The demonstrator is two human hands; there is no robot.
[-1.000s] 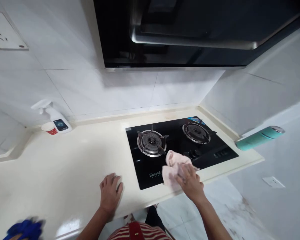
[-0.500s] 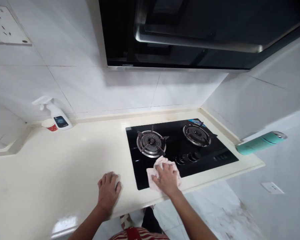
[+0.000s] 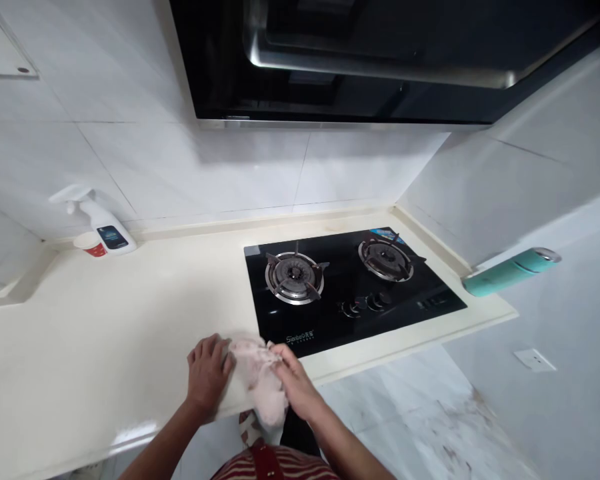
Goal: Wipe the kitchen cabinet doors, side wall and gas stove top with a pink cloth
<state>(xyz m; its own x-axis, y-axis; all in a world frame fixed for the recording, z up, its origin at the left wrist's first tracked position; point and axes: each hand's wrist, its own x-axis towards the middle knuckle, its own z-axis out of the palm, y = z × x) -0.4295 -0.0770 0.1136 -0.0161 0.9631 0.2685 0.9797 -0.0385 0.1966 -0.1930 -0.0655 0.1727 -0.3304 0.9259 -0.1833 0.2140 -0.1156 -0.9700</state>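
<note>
A crumpled pale pink cloth [image 3: 260, 377] hangs from my right hand [image 3: 297, 383], whose fingers grip its right side at the counter's front edge. Its upper left part comes close to the fingertips of my left hand [image 3: 207, 373]; whether they touch I cannot tell. My left hand rests palm down on the cream countertop [image 3: 130, 320], fingers loosely bent and apart. Just beyond my right hand lies the black glass gas stove [image 3: 325, 327], with a left burner [image 3: 295, 277], a right burner [image 3: 386, 259] and two control knobs [image 3: 365, 305].
A white spray bottle [image 3: 111, 230] and a red-and-white paper cup [image 3: 90, 245] stand at the back left. A teal cylinder [image 3: 513, 272] is at the counter's right end. The black range hood [image 3: 340, 67] overhangs the stove. Tiled walls border the back and right.
My right hand has lifted the cloth off the stove's front left corner and brought it left, near my left hand. The stove's lettering now shows. The view has shifted slightly.
</note>
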